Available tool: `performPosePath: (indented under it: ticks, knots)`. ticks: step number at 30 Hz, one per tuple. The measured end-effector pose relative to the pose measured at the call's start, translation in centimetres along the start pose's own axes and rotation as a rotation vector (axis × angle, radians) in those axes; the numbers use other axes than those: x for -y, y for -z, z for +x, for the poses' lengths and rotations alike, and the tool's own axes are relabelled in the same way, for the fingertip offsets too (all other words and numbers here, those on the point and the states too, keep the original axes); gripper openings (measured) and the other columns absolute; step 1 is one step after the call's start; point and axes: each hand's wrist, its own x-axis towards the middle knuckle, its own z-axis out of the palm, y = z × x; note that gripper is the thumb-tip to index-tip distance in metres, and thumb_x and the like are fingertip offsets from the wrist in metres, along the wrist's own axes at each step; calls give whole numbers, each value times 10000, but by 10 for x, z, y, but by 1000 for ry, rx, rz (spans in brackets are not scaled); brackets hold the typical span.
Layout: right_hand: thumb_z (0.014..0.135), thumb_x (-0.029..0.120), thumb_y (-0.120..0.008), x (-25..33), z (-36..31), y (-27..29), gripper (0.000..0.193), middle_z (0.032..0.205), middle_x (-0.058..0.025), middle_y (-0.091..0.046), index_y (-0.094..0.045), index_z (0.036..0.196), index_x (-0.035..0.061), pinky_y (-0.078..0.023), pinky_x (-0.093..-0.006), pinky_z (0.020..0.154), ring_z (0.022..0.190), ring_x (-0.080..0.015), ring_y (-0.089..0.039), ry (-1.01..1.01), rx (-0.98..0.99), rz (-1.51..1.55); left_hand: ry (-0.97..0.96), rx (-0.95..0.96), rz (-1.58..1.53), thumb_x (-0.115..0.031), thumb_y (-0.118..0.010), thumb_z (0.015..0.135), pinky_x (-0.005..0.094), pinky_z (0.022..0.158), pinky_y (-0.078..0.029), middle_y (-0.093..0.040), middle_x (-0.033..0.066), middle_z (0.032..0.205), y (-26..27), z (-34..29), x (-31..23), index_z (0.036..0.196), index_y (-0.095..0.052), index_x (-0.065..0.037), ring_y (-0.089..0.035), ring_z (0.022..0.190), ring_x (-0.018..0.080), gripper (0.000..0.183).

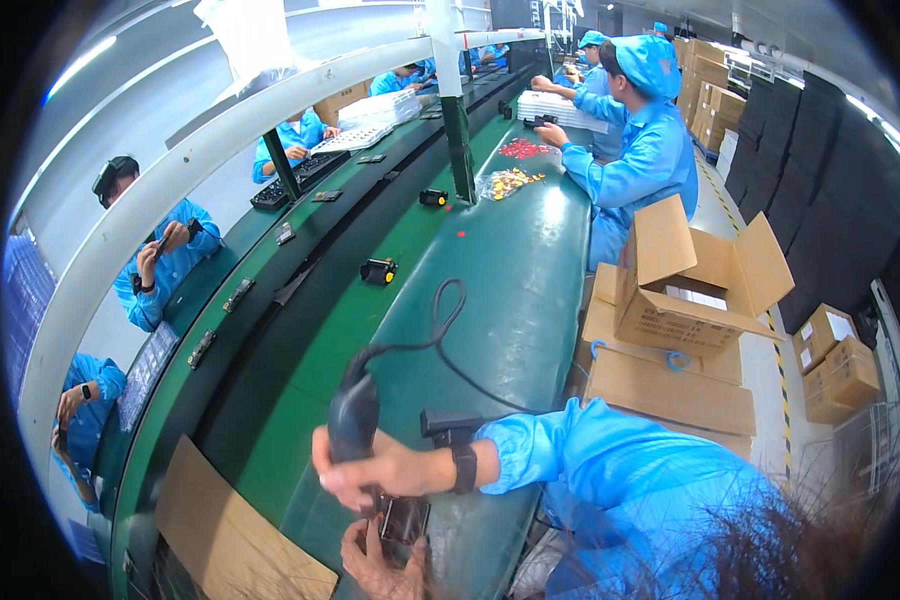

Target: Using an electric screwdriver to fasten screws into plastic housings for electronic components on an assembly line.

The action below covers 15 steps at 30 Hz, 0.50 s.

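Observation:
My right hand [388,470] is wrapped round a dark, corded electric screwdriver [353,418], held upright with its tip pointing down. Its black cable [438,338] loops away over the green work surface. Just below, the fingers of my left hand [382,572] grip a small black square device [407,520] at its sides. The tool's tip is at or near the device; my fingers hide whether they touch. Beside my right wrist lies a black object [448,425], partly covered by my sleeve.
A brown cardboard sheet [232,520] lies at the left over the green conveyor [315,375]. Black units with yellow parts [378,271] sit farther along. Bags of yellow pieces [510,183] and red pieces [523,149] lie ahead. An open carton [670,325] stands right; co-workers line both sides.

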Motion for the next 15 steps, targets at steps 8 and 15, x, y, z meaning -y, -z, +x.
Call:
performPosePath:
  ticks: [8, 15]
  knots:
    - [925, 91, -659, 19, 8, 32, 117, 608, -31, -533, -547, 916, 57, -467, -303, 528, 518, -124, -518, 98, -168, 66, 456, -112, 11, -226, -873, 668, 492, 991, -442, -499, 182, 1286, 71, -21, -59, 1182, -626, -17, -517, 1181, 379, 608]
    - [969, 166, -586, 30, 3, 91, 151, 664, 7, -427, -461, 899, 119, -394, -286, 541, 530, -105, -428, 115, -171, -34, 635, 185, 498, -253, -835, 760, 514, 1040, -433, -428, 282, 1388, 126, -40, -85, 1206, -616, -51, -492, 1234, 469, 536]
